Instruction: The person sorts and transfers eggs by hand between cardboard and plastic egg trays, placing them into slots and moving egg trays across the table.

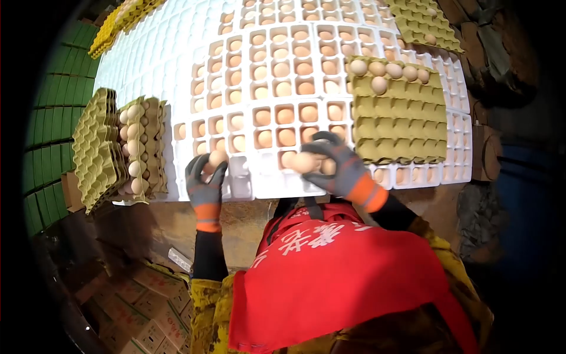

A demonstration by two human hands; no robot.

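Note:
White foam trays (283, 187) with square cells cover the table, many cells filled with brown eggs (285, 114). My left hand (205, 184), in a grey and orange glove, grips an egg (217, 158) between thumb and fingers over the front cells. My right hand (345, 168), gloved alike, holds eggs (304, 163) above the front row of the middle tray; their exact number is unclear. Just right of it lies a yellow-green pulp carton (401, 127) with several eggs along its far edge.
Stacked pulp cartons (96, 147) stand at the left edge, beside cartons on their side with eggs (134, 169) between them. More cartons lie at the far right (427, 26) and far left (118, 23). Cardboard boxes (154, 295) are on the floor, lower left.

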